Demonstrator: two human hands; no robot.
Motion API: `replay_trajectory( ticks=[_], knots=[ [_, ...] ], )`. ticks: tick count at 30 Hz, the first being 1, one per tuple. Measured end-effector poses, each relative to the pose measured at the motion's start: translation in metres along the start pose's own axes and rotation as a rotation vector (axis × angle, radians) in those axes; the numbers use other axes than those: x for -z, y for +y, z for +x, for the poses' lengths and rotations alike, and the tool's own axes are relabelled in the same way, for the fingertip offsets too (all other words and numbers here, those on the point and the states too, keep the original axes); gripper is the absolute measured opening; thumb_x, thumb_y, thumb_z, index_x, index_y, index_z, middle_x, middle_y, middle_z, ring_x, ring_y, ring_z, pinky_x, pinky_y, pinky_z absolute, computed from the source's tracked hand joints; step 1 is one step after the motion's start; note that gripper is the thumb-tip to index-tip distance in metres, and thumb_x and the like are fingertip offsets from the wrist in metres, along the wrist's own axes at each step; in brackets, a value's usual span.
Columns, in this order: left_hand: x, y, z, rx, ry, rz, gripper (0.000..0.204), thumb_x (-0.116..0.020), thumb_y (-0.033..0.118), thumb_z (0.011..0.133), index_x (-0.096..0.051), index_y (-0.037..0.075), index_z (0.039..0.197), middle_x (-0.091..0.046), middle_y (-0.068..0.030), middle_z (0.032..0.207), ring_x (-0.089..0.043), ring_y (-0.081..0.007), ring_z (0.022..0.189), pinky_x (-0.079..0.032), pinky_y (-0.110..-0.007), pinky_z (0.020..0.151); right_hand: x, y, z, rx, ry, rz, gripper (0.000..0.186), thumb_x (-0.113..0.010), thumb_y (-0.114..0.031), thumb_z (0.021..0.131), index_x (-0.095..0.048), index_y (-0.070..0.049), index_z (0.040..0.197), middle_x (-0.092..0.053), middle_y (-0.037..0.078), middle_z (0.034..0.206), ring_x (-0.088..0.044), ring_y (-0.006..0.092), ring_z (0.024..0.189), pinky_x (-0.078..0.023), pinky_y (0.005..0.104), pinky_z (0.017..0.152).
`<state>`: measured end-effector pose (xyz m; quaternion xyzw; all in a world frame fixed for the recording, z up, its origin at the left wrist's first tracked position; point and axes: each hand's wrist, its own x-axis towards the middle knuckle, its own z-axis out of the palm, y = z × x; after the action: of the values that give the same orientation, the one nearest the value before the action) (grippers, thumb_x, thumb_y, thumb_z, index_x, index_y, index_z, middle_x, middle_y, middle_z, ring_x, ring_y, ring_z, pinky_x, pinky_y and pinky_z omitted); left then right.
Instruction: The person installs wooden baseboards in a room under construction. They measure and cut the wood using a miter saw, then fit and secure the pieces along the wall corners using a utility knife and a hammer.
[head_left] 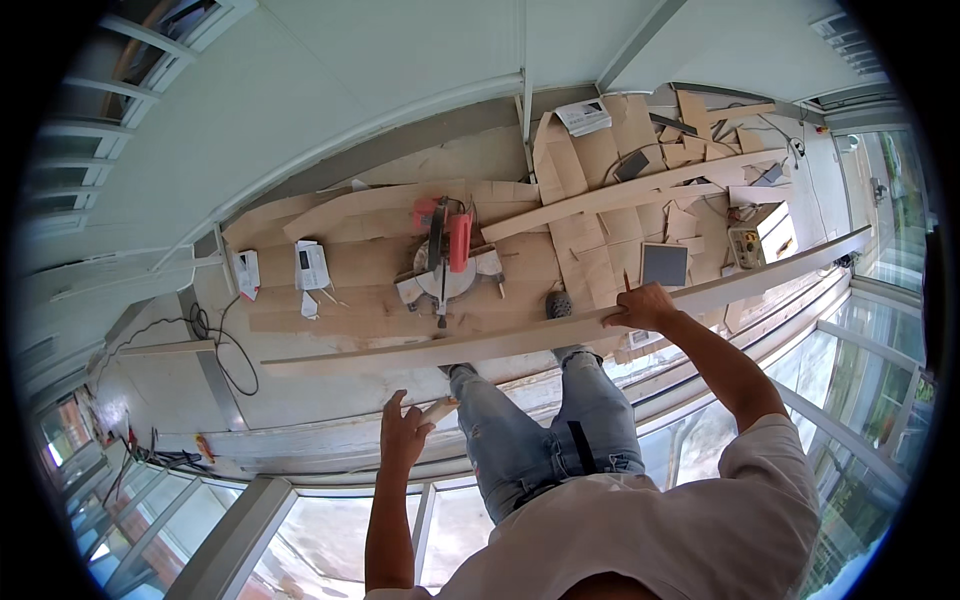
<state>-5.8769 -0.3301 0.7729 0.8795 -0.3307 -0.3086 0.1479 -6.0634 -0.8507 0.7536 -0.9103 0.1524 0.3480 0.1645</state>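
Note:
My right hand grips a long pale board that crosses the view diagonally; a thin pencil-like stick rises from its fingers. My left hand hangs below the board's left part, fingers apart and loosely bent, beside a short pale piece of wood; I cannot tell if they touch. A red and silver miter saw stands on cardboard beyond the board, near my shoe.
Another long board lies across the cardboard, with offcuts, a dark square tile and a boxy tool case. Cables coil at the left. Glazed panels edge the workspace.

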Motion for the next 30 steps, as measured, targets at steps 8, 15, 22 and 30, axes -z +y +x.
replay_trajectory(
  ticks=[8,15,22,30],
  knots=[
    [-0.144,0.003,0.125,-0.272,-0.211,0.062,0.029,-0.087,0.023,0.069,-0.073,0.009,0.091,-0.040,-0.0184,0.150,-0.034,-0.0379,0.143,-0.029,-0.054,0.120,-0.075,0.191,0.052,0.098,0.044,0.079,0.054,-0.085,-0.058,0.068,-0.065,-0.008,0.069,-0.065,0.008,0.064,-0.068,0.0314,0.066,-0.052,0.0424,0.065],
    [-0.322,-0.094,0.219,-0.216,-0.203,-0.029,0.032,-0.083,0.022,0.072,-0.064,0.009,0.093,-0.049,-0.0136,0.114,-0.050,-0.0362,0.109,-0.040,-0.052,0.096,-0.180,0.239,0.195,0.046,-0.096,-0.050,0.054,-0.083,-0.058,0.072,-0.066,-0.007,0.074,-0.068,0.012,0.071,-0.069,0.0335,0.073,-0.053,0.0444,0.070],
    [-0.462,-0.124,0.315,-0.354,0.001,-0.067,0.034,-0.081,0.026,0.076,-0.063,0.008,0.099,-0.050,-0.0165,0.120,-0.049,-0.0367,0.113,-0.037,-0.052,0.101,-0.316,0.172,0.351,0.158,-0.176,-0.047,0.057,-0.079,-0.060,0.075,-0.067,-0.005,0.077,-0.067,0.015,0.072,-0.068,0.0366,0.079,-0.051,0.0469,0.076],
    [-0.575,-0.090,0.416,-0.522,0.150,-0.067,0.038,-0.078,0.029,0.079,-0.065,0.004,0.106,-0.053,-0.0208,0.118,-0.048,-0.0390,0.116,-0.034,-0.052,0.104,-0.411,0.100,0.452,0.347,-0.068,-0.056,0.040,-0.080,-0.041,0.076,-0.065,-0.005,0.083,-0.068,0.018,0.078,-0.068,0.0411,0.082,-0.052,0.0487,0.076]
  ],
)
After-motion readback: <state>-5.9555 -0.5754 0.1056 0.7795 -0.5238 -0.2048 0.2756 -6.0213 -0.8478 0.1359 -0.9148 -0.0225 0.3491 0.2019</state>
